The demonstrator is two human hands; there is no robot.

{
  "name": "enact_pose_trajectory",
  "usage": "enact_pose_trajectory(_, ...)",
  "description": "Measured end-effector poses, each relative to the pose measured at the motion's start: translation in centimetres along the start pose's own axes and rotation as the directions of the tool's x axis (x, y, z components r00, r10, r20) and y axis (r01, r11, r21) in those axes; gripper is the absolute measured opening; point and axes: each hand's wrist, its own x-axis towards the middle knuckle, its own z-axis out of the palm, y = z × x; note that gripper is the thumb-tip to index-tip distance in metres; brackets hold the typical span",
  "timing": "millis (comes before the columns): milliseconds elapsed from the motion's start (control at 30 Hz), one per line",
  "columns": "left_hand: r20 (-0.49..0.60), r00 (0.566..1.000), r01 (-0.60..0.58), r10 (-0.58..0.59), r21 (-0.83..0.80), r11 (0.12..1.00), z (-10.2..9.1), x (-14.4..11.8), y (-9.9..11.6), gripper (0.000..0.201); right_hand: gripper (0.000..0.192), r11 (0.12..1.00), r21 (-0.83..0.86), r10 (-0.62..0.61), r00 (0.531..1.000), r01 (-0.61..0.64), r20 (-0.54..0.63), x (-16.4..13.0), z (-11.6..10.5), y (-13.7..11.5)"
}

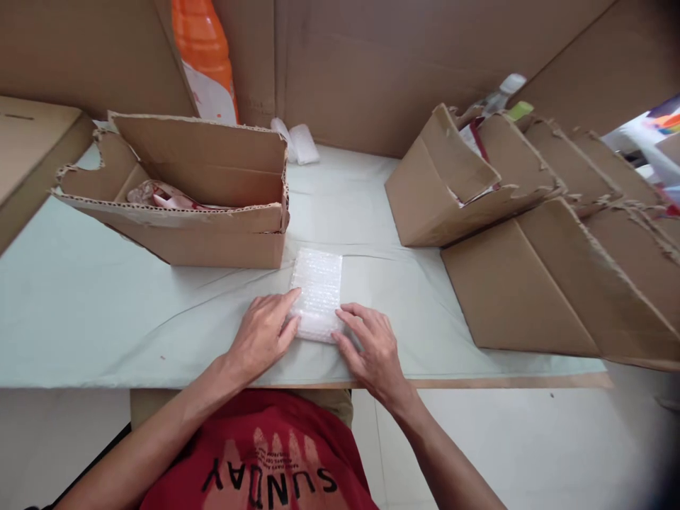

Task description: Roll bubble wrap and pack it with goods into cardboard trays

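A flat rectangular packet of bubble wrap (317, 287) lies on the pale green table cover (106, 312), near its front edge. My left hand (263, 334) rests on the packet's near left corner, fingers pressed along its side. My right hand (372, 347) touches the near right corner, fingers spread over the edge. Both hands lie flat on the wrap rather than lifting it. What is inside the wrap is hidden.
A torn cardboard box (202, 212) with a wrapped item inside stands at the left. Several cut cardboard bins (531, 234) line the right side. An orange bottle (205, 57) and a small bubble-wrap bundle (302, 142) sit at the back by cardboard walls.
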Motion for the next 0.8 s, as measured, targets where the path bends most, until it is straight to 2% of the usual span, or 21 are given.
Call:
enact_pose_trajectory(100, -0.072, 0.997, -0.012, 0.016, 0.052, 0.999, 0.3, 1.0, 0.0, 0.038, 0.03, 0.985, -0.117, -0.12, 0.99, 0.127, 0.071, 0.2, 0.5, -0.1)
enact_pose_trajectory(167, -0.086, 0.992, -0.089, 0.092, 0.035, 0.995, 0.1, 0.8, 0.3, 0.044, 0.027, 0.981, -0.113, -0.142, 0.983, 0.156, 0.12, 0.5, 0.8, 0.0)
enact_pose_trajectory(233, -0.05, 0.985, -0.167, 0.167, -0.011, 0.986, -0.5, 0.0, 0.6, 0.051, 0.023, 0.993, -0.034, -0.105, 0.988, 0.109, 0.113, 0.7, 0.8, 0.1)
enact_pose_trajectory(300, -0.005, 0.987, -0.159, 0.159, -0.077, 0.984, -1.0, -1.0, 0.8, 0.054, 0.023, 0.994, 0.105, -0.045, 0.988, 0.03, 0.145, 0.8, 0.6, 0.0)
enact_pose_trajectory(400, 0.04, 0.998, -0.05, 0.056, -0.125, 0.991, -1.2, -1.7, 0.8, 0.055, 0.025, 0.974, 0.22, -0.014, 0.966, -0.044, 0.259, 0.6, -0.1, -0.5)
enact_pose_trajectory(433, 0.046, 0.998, -0.028, 0.033, -0.104, 0.994, -1.2, -1.6, 0.7, 0.053, 0.026, 0.98, 0.194, -0.01, 0.967, -0.041, 0.254, 0.5, -0.3, -0.7)
enact_pose_trajectory(533, 0.043, 0.999, 0.009, -0.01, 0.027, 1.0, -0.7, -0.7, 0.5, 0.046, 0.032, 1.0, 0.019, -0.025, 0.991, 0.023, 0.129, 0.5, -0.6, -1.2)
enact_pose_trajectory(600, 0.024, 0.998, 0.063, -0.064, 0.071, 0.996, -0.6, -0.1, 0.5, 0.043, 0.035, 0.993, -0.065, -0.089, 0.986, 0.098, 0.138, 0.6, -0.4, -1.3)
enact_pose_trajectory(700, 0.026, 0.974, 0.225, -0.224, -0.086, 0.971, -1.0, -0.2, 0.7, 0.052, 0.028, 0.981, -0.087, -0.15, 0.965, 0.172, 0.215, 0.9, 0.2, -1.1)
enact_pose_trajectory(800, 0.066, 0.9, 0.419, -0.43, -0.395, 0.817, -1.4, -1.1, 0.8, 0.073, 0.024, 0.998, 0.01, -0.063, 0.99, 0.062, 0.123, 1.3, 0.7, -0.9)
